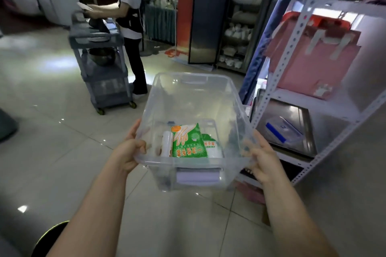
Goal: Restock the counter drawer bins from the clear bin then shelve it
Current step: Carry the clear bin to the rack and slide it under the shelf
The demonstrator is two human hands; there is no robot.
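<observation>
Gripping the clear bin (188, 162) by its near corners, both hands hold it level above the tiled floor (62, 131). The left hand (131, 149) curls its fingers under the rim at 9 o'clock with the thumb lying along the side wall. The right hand (260, 157) clasps the rim at 3 o'clock, its fingers seen through the plastic.

Open floor runs from 6 o'clock round to 10 o'clock. A grey cart (104, 81) stands at 11 o'clock with another person (131, 6) beside it. A dark-doored cabinet (211, 19) stands at 12 to 1 o'clock. The bin's right rim lies near the perforated upright of a white shelf rack (288, 52), which fills 1 to 4 o'clock.

Inside the bin, at its near end, lean a green glove packet (188, 142), a second green-and-white packet (211, 144) behind it and a white roll (167, 142) to its left; the far half shows only floor through the base. On the rack sit a pink bag (313, 58) and, one shelf lower, a metal tray (302, 144) holding a clear lidded box (284, 129).

A pale block (197, 177) under the near rim is too blurred to identify. The rack's top and right side are cut off.
</observation>
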